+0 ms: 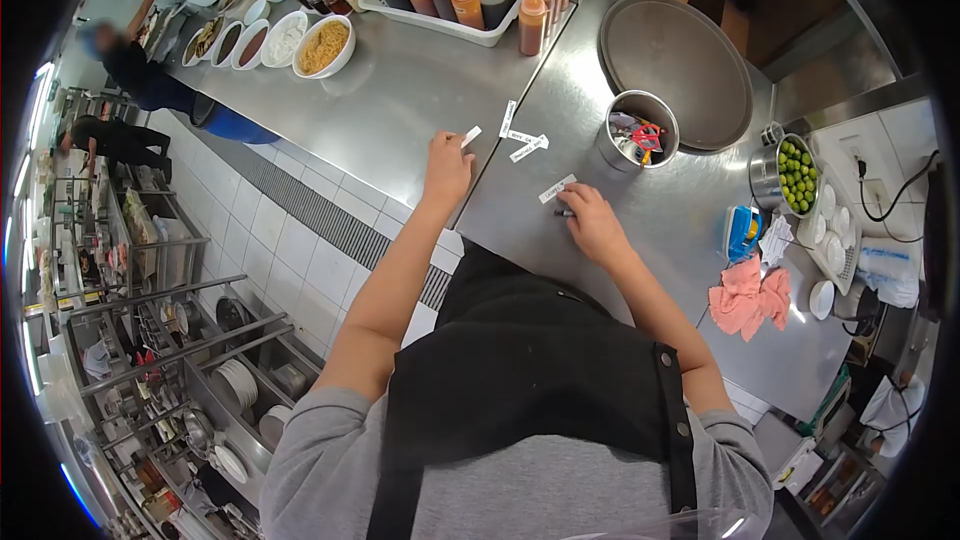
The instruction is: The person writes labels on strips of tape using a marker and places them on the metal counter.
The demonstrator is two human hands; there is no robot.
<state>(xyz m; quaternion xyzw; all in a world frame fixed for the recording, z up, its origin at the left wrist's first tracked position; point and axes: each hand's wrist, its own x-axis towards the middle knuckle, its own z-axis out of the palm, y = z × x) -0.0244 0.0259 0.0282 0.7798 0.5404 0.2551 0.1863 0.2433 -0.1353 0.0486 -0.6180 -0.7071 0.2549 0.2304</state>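
Observation:
My left hand (448,169) pinches a small white label (472,136) at its fingertips, over the steel table's front edge. My right hand (595,227) is closed around a dark marker (565,213), resting low on the table. Just beyond its fingers lies a white label with handwriting (557,189). Between and ahead of my hands are more written labels: one strip (508,120) stands lengthwise near the table seam, and a few overlapping ones (528,147) lie beside it. The writing is too small to read.
A steel pot (668,145) of mixed small items stands by a large round tray (690,50). Sauce bottles fill a white tray (490,38); bowls of food, including a crumb bowl (326,47), line the left. Right are a pink cloth (743,302) and limes (795,175). People (120,145) work beyond.

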